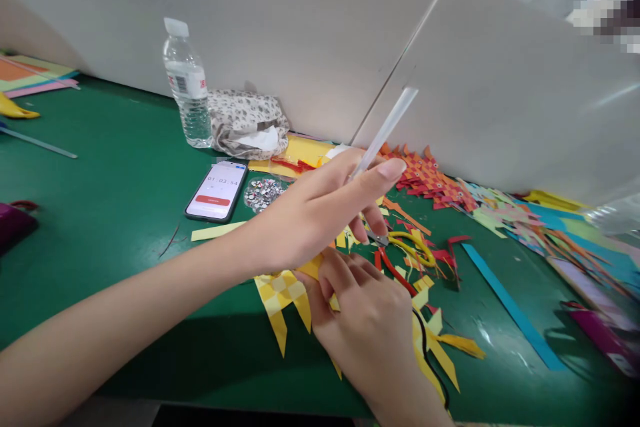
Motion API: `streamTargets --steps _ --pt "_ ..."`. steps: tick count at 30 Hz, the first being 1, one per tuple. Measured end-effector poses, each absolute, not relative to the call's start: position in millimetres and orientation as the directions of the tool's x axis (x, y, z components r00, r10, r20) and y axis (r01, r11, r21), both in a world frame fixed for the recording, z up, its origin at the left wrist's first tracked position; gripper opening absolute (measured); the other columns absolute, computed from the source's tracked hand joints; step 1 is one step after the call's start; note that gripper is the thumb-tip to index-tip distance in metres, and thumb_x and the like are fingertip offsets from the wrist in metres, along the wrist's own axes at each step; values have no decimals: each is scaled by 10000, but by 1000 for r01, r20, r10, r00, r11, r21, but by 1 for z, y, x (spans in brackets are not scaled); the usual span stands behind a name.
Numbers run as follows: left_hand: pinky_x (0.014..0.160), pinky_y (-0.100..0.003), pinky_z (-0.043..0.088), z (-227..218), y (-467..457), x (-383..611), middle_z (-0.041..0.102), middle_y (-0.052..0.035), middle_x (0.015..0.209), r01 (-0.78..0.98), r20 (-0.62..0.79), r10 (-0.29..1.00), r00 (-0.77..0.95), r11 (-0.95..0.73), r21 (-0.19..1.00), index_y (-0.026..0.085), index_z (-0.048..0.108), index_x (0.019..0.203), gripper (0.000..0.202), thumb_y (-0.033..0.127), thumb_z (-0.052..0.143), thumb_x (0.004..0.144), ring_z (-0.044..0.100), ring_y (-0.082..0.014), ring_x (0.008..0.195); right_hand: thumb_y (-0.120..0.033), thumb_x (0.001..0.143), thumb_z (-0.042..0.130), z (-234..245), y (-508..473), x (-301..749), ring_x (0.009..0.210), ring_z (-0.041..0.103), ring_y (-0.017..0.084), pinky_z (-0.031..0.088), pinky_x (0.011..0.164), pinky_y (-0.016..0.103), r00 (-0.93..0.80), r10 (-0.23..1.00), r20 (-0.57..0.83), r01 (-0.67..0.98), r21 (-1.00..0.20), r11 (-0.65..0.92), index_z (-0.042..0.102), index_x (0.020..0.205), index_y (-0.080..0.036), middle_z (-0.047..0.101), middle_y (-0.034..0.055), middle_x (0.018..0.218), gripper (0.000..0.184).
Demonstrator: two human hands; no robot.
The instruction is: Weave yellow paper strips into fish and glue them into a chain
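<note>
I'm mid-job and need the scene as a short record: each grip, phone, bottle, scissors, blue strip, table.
Left grip: holding the clear stick, its free end pointing up
Right grip: curled at the yellow weave; exact hold hidden
Phone: face up, display reads 01:03:54
Bottle: upright, capped
Scissors: yellow-handled, among paper scraps
Blue strip: flat, right of the scissors
Table: green

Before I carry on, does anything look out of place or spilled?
Nothing obviously spilled or damaged. Just untidy: the scissors lie among loose paper scraps beside the right hand, cluttering that spot.
</note>
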State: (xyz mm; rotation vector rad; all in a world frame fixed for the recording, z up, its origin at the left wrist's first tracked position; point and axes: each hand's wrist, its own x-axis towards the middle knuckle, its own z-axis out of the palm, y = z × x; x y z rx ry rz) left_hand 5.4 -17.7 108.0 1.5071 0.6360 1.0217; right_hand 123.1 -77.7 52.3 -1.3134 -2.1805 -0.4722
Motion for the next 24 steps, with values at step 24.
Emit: streamTargets --steps 24 --pt "873 -377 432 124 -2 -11 634 -68 1093 -143 308 928 209 -283 949 196 512 1111 370 444 410 856 564 -252 1066 -371 787 577 36 -77 134 402 348 70 243 423 201 -143 806 575 945 -161 283 382 559 -196 346 -76 460 347"
